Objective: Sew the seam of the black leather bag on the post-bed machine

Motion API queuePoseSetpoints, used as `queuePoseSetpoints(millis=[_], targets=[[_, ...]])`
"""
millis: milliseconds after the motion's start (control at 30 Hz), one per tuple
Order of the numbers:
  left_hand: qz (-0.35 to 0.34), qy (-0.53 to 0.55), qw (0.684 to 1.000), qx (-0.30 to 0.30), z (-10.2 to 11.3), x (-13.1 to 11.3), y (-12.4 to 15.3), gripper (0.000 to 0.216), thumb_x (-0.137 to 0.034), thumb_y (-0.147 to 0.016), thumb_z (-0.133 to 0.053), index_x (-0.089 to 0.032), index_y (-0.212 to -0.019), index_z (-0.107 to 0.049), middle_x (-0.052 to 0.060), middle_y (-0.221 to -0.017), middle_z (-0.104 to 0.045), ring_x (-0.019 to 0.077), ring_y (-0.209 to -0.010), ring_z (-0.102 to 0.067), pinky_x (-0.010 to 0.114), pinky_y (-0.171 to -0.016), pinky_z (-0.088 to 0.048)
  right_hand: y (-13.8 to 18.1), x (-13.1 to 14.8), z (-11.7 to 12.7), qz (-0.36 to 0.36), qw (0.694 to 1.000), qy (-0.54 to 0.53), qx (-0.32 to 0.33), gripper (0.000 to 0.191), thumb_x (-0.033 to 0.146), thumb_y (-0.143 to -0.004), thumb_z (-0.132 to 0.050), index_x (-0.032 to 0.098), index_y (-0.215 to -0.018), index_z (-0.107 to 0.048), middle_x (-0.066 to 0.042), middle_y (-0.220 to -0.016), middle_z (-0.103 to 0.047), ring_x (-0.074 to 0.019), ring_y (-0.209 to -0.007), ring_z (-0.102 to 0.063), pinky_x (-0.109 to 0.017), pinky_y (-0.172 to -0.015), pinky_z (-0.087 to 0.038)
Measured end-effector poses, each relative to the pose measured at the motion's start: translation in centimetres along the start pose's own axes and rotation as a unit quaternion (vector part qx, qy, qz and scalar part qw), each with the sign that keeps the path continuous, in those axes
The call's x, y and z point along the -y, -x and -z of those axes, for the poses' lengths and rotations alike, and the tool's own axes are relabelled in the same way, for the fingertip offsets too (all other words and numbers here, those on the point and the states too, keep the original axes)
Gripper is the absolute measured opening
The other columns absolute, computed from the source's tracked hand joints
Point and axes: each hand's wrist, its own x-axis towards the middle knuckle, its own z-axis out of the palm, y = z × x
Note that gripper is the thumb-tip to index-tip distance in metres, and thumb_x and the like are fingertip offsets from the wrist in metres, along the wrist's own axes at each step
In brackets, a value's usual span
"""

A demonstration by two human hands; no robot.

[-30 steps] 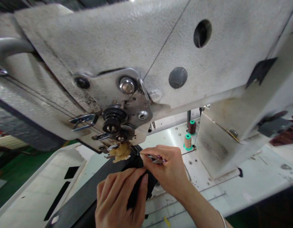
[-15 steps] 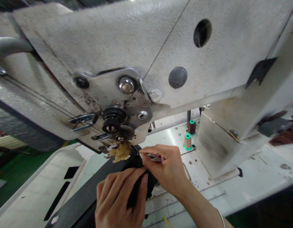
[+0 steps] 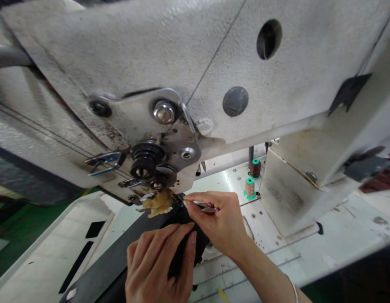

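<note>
A large grey sewing machine head (image 3: 169, 54) fills the upper view, with its black tension knob (image 3: 143, 162) at centre left. My right hand (image 3: 218, 223) is pinched on a small metal tool (image 3: 205, 207), its tip right by the needle area beside a tan wad (image 3: 157, 203). My left hand (image 3: 160, 265) rests with curled fingers on black fabric (image 3: 119, 261) lying under the machine head.
Two thread spools, one dark red (image 3: 255, 168) and one tan (image 3: 249, 188), stand on the white machine table (image 3: 324, 248) behind my hands. The machine's pillar (image 3: 296, 189) rises at right. Green floor (image 3: 21, 227) shows at left.
The view has shifted slightly, so the machine head appears a little further left. My hands have barely moved.
</note>
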Motion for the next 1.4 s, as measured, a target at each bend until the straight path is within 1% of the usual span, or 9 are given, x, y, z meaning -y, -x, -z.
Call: queuePoseSetpoints(millis=[167, 400, 667, 967, 1133, 1267, 1400], targets=[[-0.002, -0.003, 1.0, -0.004, -0.02, 0.13, 0.15, 0.019, -0.015, -0.084, -0.07, -0.022, -0.101, -0.068, 0.003, -0.094, -0.071, 0.0171, -0.084, -0.061, 0.035, -0.08, -0.042, -0.14, 0.03, -0.04, 0.011, 1.0, 0.008, 0.0, 0.019, 0.017, -0.085, -0.067, 0.026, -0.097, -0.079, 0.002, -0.089, -0.079, -0.0129, -0.08, -0.073, -0.02, -0.073, -0.051], [0.003, -0.004, 1.0, -0.003, 0.0, 0.16, 0.24, 0.019, -0.017, -0.084, -0.07, -0.023, -0.102, -0.068, 0.003, -0.095, -0.072, 0.0177, -0.084, -0.061, 0.035, -0.08, -0.043, -0.19, 0.06, 0.0, 0.021, 0.998, 0.055, 0.017, 0.016, 0.02, -0.087, -0.066, 0.025, -0.095, -0.079, 0.003, -0.08, -0.076, -0.0113, -0.07, -0.068, -0.019, -0.068, -0.048], [-0.003, -0.004, 1.0, -0.001, 0.08, -0.03, -0.02, 0.018, -0.015, -0.085, -0.069, -0.021, -0.102, -0.068, 0.004, -0.094, -0.071, 0.0165, -0.084, -0.06, 0.034, -0.08, -0.042, -0.29, 0.19, 0.08, 0.025, 0.994, 0.104, 0.017, 0.016, 0.021, -0.088, -0.063, 0.023, -0.084, -0.077, 0.003, -0.069, -0.071, -0.0104, -0.063, -0.062, -0.019, -0.062, -0.044], [-0.002, -0.004, 1.0, 0.002, 0.09, 0.05, 0.15, 0.02, -0.015, -0.083, -0.071, -0.02, -0.103, -0.068, 0.004, -0.094, -0.071, 0.017, -0.085, -0.06, 0.035, -0.08, -0.042, -0.29, 0.28, 0.02, 0.023, 0.995, 0.095, 0.004, 0.016, 0.02, -0.087, -0.064, 0.025, -0.089, -0.079, 0.001, -0.076, -0.077, -0.012, -0.066, -0.066, -0.02, -0.065, -0.047], [-0.002, -0.002, 1.0, -0.001, 0.16, 0.07, 0.2, 0.021, -0.013, -0.083, -0.07, -0.02, -0.103, -0.068, 0.004, -0.094, -0.071, 0.0171, -0.084, -0.06, 0.035, -0.08, -0.042, -0.16, 0.17, -0.04, 0.026, 0.997, 0.074, 0.003, 0.016, 0.02, -0.087, -0.065, 0.026, -0.092, -0.079, 0.004, -0.079, -0.076, -0.0104, -0.067, -0.066, -0.02, -0.066, -0.046], [-0.003, -0.004, 1.0, -0.003, 0.04, 0.2, 0.2, 0.019, -0.017, -0.084, -0.07, -0.021, -0.103, -0.068, 0.004, -0.094, -0.071, 0.0171, -0.084, -0.06, 0.034, -0.08, -0.042, -0.18, 0.13, -0.05, 0.022, 0.997, 0.07, 0.013, 0.016, 0.018, -0.086, -0.064, 0.026, -0.091, -0.078, 0.005, -0.076, -0.073, -0.0093, -0.068, -0.064, -0.019, -0.065, -0.043], [-0.004, -0.004, 1.0, -0.005, -0.05, 0.18, 0.09, 0.019, -0.016, -0.085, -0.07, -0.02, -0.103, -0.068, 0.004, -0.094, -0.071, 0.0167, -0.084, -0.061, 0.034, -0.08, -0.042, -0.26, 0.17, 0.06, 0.021, 0.995, 0.091, 0.023, 0.016, 0.014, -0.083, -0.063, 0.025, -0.085, -0.075, 0.007, -0.068, -0.065, -0.0076, -0.064, -0.057, -0.018, -0.063, -0.038]])
